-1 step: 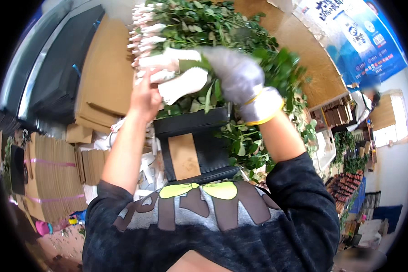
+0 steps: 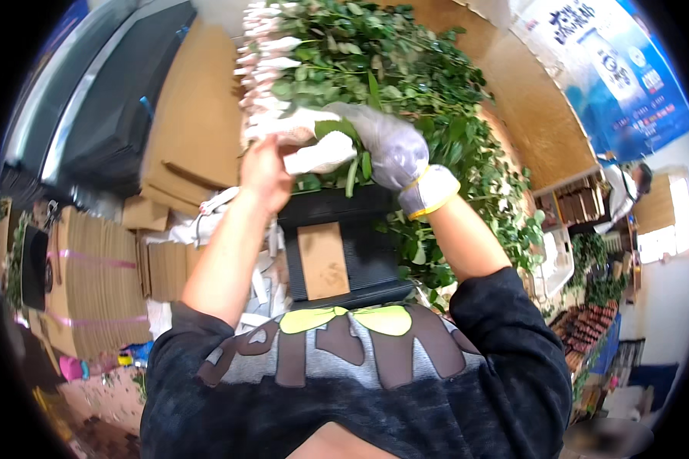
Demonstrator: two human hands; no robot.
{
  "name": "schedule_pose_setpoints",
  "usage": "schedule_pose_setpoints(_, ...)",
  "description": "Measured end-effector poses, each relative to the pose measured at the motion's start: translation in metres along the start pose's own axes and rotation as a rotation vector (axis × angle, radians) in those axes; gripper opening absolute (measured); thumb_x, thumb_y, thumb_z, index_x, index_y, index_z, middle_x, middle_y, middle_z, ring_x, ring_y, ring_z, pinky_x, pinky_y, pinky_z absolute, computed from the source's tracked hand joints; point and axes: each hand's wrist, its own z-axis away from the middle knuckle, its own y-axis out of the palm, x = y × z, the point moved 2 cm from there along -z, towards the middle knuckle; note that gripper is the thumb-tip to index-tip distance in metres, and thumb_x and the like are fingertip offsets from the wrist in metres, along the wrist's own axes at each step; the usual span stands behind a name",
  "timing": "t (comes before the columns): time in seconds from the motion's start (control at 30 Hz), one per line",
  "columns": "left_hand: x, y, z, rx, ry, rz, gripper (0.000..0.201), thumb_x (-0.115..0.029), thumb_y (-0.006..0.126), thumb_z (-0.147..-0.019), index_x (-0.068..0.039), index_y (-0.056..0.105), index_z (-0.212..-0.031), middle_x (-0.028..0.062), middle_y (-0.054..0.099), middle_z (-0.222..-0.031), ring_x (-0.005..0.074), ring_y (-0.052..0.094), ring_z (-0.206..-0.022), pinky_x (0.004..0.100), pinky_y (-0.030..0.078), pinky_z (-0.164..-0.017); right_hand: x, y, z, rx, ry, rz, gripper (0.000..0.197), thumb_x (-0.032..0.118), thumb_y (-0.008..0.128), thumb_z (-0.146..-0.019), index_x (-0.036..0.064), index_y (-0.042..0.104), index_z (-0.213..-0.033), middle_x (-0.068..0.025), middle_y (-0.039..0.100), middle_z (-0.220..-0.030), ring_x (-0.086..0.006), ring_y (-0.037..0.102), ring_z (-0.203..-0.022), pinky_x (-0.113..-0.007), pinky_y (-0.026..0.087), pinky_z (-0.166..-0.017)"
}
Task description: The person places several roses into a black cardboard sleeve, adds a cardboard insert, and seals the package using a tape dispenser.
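Had my left hand (image 2: 266,174) curled round chunky white net-sleeved flowers (image 2: 321,155), green leaves (image 2: 351,177) alongside; gloved right hand (image 2: 390,147) blurred, couldn't tell its grip.

The worktable (image 2: 547,126) shows its brown top at the upper right. Across it lies a thick spread of leafy stems (image 2: 406,65), with pale wrapped heads (image 2: 272,46) lined up along the left end. A piece of brown cardboard (image 2: 323,260) lies flat on the ribbed black box (image 2: 371,256); from here I can't make out what's under the box. Further off to the right, rows of reddish bundles (image 2: 586,325) sit on a blue-sided stand (image 2: 605,343). Green scraps lie on the pinkish floor (image 2: 103,399).
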Motion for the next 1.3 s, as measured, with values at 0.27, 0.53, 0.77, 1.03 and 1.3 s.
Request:
schedule_pose_setpoints(0.27, -0.023, -0.045, 0.117, 0.225, 0.719, -0.857, 0.048, -0.033, 0.040, -0.100, 0.003, 0.049, -0.132, 0.0176, 0.052, -0.133, 0.0310, 0.054, -0.117, 0.0380, 0.041, -0.101, 0.019, -0.012, 0.020, 0.316, 0.051, -0.503, 0.037, 0.025, 0.063, -0.082, 0.0106, 0.060, -0.116, -0.0081, 0.070, -0.104, -0.0224, 0.069, -0.083, -0.030, 0.053, -0.071)
schedule_pose_setpoints(0.53, -0.044, -0.047, 0.127, 0.041, 0.448, -0.862, 0.072, -0.022, 0.079, -0.073, -0.003, 0.039, -0.130, 0.0141, 0.057, -0.112, 0.0177, 0.059, -0.093, 0.0306, 0.050, -0.078, 0.029, -0.027, 0.028, 0.304, -0.063, -0.182, 0.069, -0.006, 0.060, -0.062, 0.0208, 0.053, -0.124, -0.0118, 0.065, -0.103, -0.0363, 0.061, -0.092, -0.042, 0.050, -0.080)
schedule_pose_setpoints(0.77, -0.085, -0.040, 0.154, 0.253, 0.764, -1.134, 0.024, -0.009, 0.077, -0.069, -0.002, 0.064, -0.088, 0.0107, 0.061, -0.073, 0.0204, 0.060, -0.066, 0.0279, 0.047, -0.060, 0.025, -0.038, 0.022, 0.121, -0.089, -0.036, 0.034, 0.021, 0.065, -0.081, 0.0162, 0.061, -0.114, -0.0085, 0.067, -0.109, -0.0290, 0.066, -0.093, -0.037, 0.053, -0.078)
schedule_pose_setpoints(1.03, -0.063, 0.015, 0.151, 0.310, 1.207, -1.284, 0.034, -0.002, 0.078, -0.066, -0.003, 0.060, -0.095, 0.0119, 0.062, -0.082, 0.0256, 0.063, -0.075, 0.0322, 0.050, -0.066, 0.062, -0.022, 0.005, 0.130, 0.005, 0.088, 0.041, 0.012, 0.061, -0.080, 0.0075, 0.058, -0.121, -0.0091, 0.068, -0.106, -0.0282, 0.067, -0.089, -0.033, 0.055, -0.072)
schedule_pose_setpoints(1.3, -0.090, -0.039, 0.142, 0.154, 0.647, -1.465, 0.029, -0.023, 0.070, -0.079, 0.001, 0.065, -0.095, 0.0177, 0.066, -0.085, 0.0329, 0.064, -0.082, 0.0395, 0.049, -0.075, 0.060, -0.047, 0.002, 0.054, 0.041, -0.325, 0.030, 0.017, 0.060, -0.085, 0.0028, 0.062, -0.111, -0.0085, 0.067, -0.107, -0.0216, 0.066, -0.092, -0.032, 0.052, -0.078)
